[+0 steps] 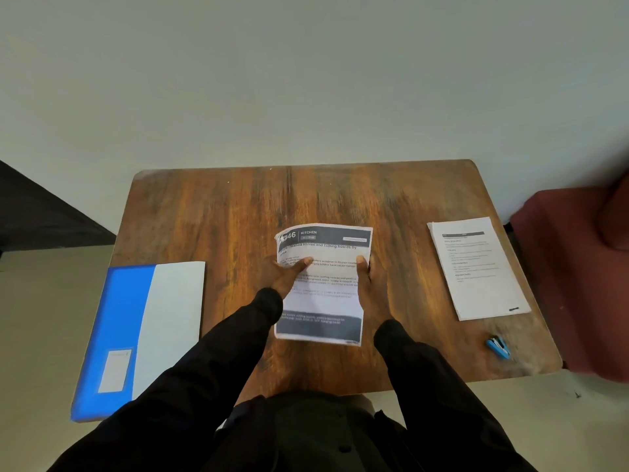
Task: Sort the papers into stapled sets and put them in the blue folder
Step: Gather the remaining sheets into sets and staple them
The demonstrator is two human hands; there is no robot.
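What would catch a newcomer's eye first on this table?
The printed papers, pinched by the left grip and right grip at the table's middle. Next, the blue folder overhanging the left edge, then the paper stack and small blue stapler near the right edge.

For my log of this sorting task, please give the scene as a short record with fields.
left hand: grips the held papers at their left edge
right hand: grips their right edge
held papers: over the table middle, curled, headed KITCHEN
paper stack: flat on the table's right side
stapler: blue, in front of the stack
blue folder: at the table's left edge
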